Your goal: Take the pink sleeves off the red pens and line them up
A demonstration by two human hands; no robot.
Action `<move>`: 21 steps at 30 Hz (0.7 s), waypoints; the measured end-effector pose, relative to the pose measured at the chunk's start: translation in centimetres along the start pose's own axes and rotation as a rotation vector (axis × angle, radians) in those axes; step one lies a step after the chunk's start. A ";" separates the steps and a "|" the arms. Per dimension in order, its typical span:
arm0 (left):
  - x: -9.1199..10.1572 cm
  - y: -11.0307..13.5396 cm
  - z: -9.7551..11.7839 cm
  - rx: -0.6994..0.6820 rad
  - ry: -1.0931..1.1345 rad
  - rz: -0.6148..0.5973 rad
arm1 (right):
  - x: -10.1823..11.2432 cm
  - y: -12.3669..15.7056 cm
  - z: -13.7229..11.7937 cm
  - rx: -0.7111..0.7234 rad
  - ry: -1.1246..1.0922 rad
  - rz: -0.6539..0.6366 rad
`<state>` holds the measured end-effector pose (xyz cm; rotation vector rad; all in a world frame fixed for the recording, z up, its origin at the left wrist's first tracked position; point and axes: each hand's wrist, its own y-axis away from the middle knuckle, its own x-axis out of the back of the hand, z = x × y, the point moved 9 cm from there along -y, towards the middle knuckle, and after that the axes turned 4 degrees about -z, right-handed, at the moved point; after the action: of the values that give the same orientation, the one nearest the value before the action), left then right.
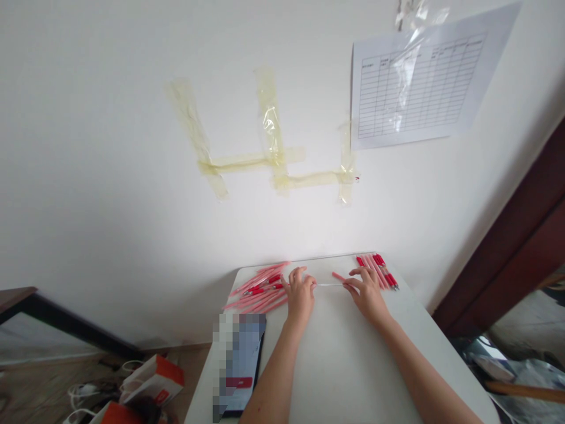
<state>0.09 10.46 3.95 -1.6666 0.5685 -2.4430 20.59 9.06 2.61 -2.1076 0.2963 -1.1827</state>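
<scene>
A thin white stick (329, 285), perhaps a pen refill, spans the gap between my two hands over the white table. My left hand (302, 292) pinches its left end, where a bit of pink shows at the fingertips. The other end is between the closed thumb and fingers of my right hand (367, 294). By my right fingertips lies a short red-pink piece (338, 276). Left of my left hand is a loose pile of long pink sticks (265, 301) with several red pen parts (256, 291) among them. Beyond my right hand, pink sticks and red pens (385, 271) lie in a row.
A phone or tablet (247, 353), partly pixelated, lies at the table's (335, 365) left edge. The white wall (132, 176) rises behind, with yellowed tape and a printed sheet (419, 88). Orange-and-white boxes (154, 380) and cables are on the floor at left.
</scene>
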 end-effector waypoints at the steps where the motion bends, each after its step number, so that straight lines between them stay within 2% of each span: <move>1: 0.0 0.0 0.1 -0.006 0.004 -0.003 | 0.0 0.0 0.0 0.004 -0.002 0.004; 7: 0.1 0.1 0.5 -0.026 0.017 -0.016 | -0.2 -0.1 0.0 0.017 -0.026 -0.015; 21: -0.4 0.3 0.7 -0.044 -0.022 -0.003 | -2.5 0.5 -0.6 0.029 0.034 -0.198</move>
<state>0.87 10.17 3.68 -1.7095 0.6223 -2.4280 18.76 9.65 0.86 -2.1316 0.0865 -1.3291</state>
